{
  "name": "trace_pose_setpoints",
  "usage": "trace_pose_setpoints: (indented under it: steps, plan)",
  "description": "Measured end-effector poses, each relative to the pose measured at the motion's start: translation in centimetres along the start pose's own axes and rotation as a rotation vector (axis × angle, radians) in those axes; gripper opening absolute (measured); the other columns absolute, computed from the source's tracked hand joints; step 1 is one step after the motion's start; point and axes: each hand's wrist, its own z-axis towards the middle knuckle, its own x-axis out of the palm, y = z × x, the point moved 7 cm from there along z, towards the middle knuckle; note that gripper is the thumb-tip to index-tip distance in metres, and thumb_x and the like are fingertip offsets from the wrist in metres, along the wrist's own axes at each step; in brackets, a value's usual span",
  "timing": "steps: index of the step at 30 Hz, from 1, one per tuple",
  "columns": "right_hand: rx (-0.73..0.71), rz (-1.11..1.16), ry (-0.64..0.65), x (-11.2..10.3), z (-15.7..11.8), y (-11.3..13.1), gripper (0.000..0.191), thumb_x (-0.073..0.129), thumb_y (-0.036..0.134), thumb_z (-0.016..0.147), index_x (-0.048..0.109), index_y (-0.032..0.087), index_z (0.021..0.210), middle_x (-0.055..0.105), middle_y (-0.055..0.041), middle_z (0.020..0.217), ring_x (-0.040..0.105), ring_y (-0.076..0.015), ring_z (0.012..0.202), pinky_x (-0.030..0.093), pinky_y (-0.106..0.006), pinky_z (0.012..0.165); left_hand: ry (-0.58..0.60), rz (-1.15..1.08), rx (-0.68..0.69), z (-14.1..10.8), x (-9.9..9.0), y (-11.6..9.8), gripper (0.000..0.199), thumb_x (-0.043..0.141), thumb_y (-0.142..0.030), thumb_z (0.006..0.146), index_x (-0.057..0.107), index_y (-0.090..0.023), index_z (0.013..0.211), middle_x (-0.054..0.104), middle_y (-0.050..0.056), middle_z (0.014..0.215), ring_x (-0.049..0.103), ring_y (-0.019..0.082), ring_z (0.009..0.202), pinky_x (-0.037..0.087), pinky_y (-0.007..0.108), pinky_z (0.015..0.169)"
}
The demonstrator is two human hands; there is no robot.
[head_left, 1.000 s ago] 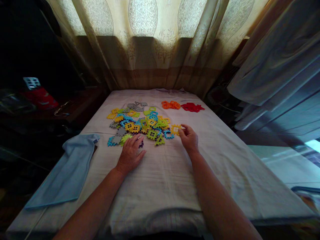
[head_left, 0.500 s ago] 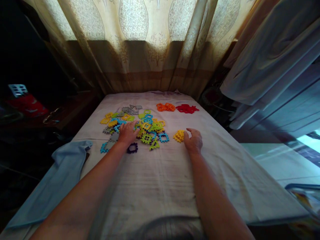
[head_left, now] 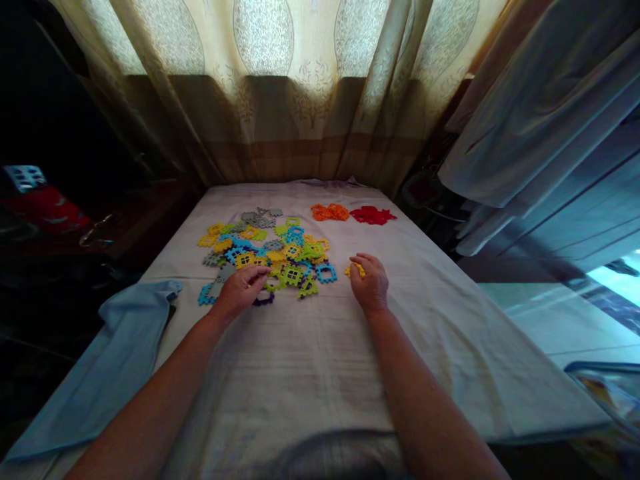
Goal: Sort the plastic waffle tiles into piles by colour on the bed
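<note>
At the near edge of the mixed pile of interlocking plastic tiles [head_left: 291,274], my left hand [head_left: 241,289] has its thumb and fingers drawn together. Whatever lies between them is too small to make out. My right hand [head_left: 371,283] is curved over a small heap of yellow tiles [head_left: 349,271], covering much of it. Its thumb and fingers are apart, with yellow showing between them. The mixed pile holds blue, green, yellow, grey and purple tiles, some with window-like openings. A blue square frame tile [head_left: 327,273] lies at its right edge.
An orange heap of tiles [head_left: 330,212] and a red heap [head_left: 373,215] lie toward the far right of the cloth-covered table [head_left: 320,373]. Light blue fabric [head_left: 125,347] hangs over the left edge. A curtain [head_left: 280,127] closes off the far side.
My left hand has drawn back from the pile's middle to its near edge, its fingers now together. My right hand has shifted left over the yellow heap, hiding more of it.
</note>
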Motion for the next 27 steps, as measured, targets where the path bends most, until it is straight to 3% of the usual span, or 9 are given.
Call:
trace_pose_setpoints:
  steps: [4, 10, 17, 20, 23, 27]
  plan:
    - [-0.076, 0.023, 0.146, 1.8, -1.2, 3.0, 0.027, 0.048, 0.023, 0.087, 0.073, 0.019, 0.098, 0.071, -0.0103, 0.100, 0.064, -0.0224, 0.097, 0.049, -0.037, 0.093, -0.023, 0.071, 0.104, -2.1, -0.1, -0.2, 0.029, 0.048, -0.033, 0.087, 0.071, -0.021, 0.100, 0.072, 0.007, 0.102, 0.067, 0.020, 0.097, 0.054, 0.035, 0.090]
    - [-0.146, -0.053, 0.478, 6.2, -4.0, 7.5, 0.035, 0.054, 0.023, 0.087, 0.066, 0.019, 0.120, 0.068, -0.0123, 0.119, 0.061, -0.0248, 0.108, 0.049, -0.038, 0.094, -0.186, 0.215, 0.127, -4.2, 0.3, 0.2, 0.034, 0.046, -0.034, 0.093, 0.064, -0.022, 0.119, 0.067, 0.008, 0.122, 0.061, 0.023, 0.115, 0.048, 0.043, 0.103]
    - [-0.451, 0.209, 0.611, 7.6, -6.1, 12.5, 0.027, 0.054, 0.019, 0.089, 0.070, 0.022, 0.111, 0.071, -0.0082, 0.115, 0.063, -0.0187, 0.108, 0.046, -0.033, 0.099, -0.112, 0.344, 0.235, -5.1, 1.9, -1.3, 0.048, 0.049, -0.043, 0.093, 0.053, -0.022, 0.136, 0.053, 0.013, 0.143, 0.046, 0.028, 0.135, 0.034, 0.051, 0.114]
    - [-0.357, 0.144, 0.526, 7.3, -3.6, 11.2, 0.026, 0.051, 0.022, 0.092, 0.071, 0.022, 0.108, 0.072, -0.0080, 0.112, 0.063, -0.0186, 0.106, 0.046, -0.032, 0.098, -0.005, 0.389, 0.219, -5.2, 2.9, -1.2, 0.056, 0.051, -0.049, 0.091, 0.049, -0.023, 0.141, 0.049, 0.014, 0.148, 0.040, 0.031, 0.140, 0.028, 0.056, 0.116]
    - [-0.175, -0.085, 0.412, 7.1, -0.2, 8.5, 0.032, 0.054, 0.025, 0.089, 0.068, 0.021, 0.118, 0.067, -0.0120, 0.124, 0.057, -0.0245, 0.117, 0.043, -0.040, 0.102, 0.085, 0.409, 0.213, -5.3, 3.7, -1.2, 0.064, 0.057, -0.055, 0.086, 0.049, -0.024, 0.141, 0.050, 0.014, 0.147, 0.041, 0.033, 0.139, 0.026, 0.059, 0.116]
    - [-0.102, -0.253, 0.468, 8.1, 1.0, 6.7, 0.045, 0.062, 0.031, 0.085, 0.061, 0.024, 0.130, 0.055, -0.0123, 0.142, 0.044, -0.0316, 0.132, 0.035, -0.051, 0.106, 0.121, 0.412, 0.226, -5.3, 3.8, -1.7, 0.058, 0.062, -0.050, 0.084, 0.055, -0.026, 0.136, 0.057, 0.012, 0.140, 0.045, 0.033, 0.136, 0.022, 0.060, 0.117]
